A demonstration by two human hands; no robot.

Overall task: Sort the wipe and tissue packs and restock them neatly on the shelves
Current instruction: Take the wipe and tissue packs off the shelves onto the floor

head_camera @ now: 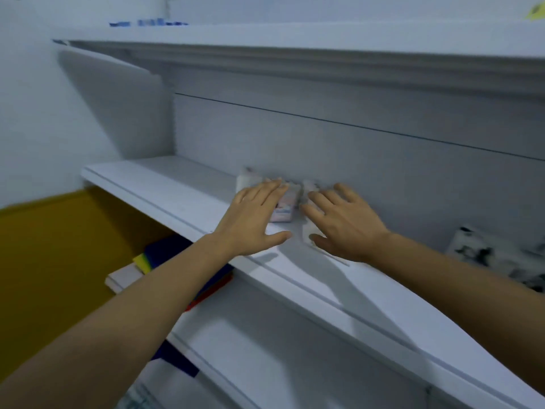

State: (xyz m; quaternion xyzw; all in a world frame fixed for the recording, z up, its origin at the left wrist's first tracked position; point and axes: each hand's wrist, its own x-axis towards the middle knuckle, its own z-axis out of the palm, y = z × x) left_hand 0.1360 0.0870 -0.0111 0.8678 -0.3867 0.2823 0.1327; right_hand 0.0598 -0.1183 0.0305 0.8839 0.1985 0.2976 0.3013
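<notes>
Two small white and pink packs lie side by side on the middle white shelf, close to the back panel. My left hand lies flat, fingers spread, on the left pack. My right hand rests flat on the right pack, with the thumb at its near end. Neither hand is curled around a pack. Both packs are largely covered and blurred.
A black and white patterned pack lies on the same shelf at the right. Blue-printed packs sit on the top shelf. Below the middle shelf, at the left, are blue, yellow and red packs. A yellow wall is at the left.
</notes>
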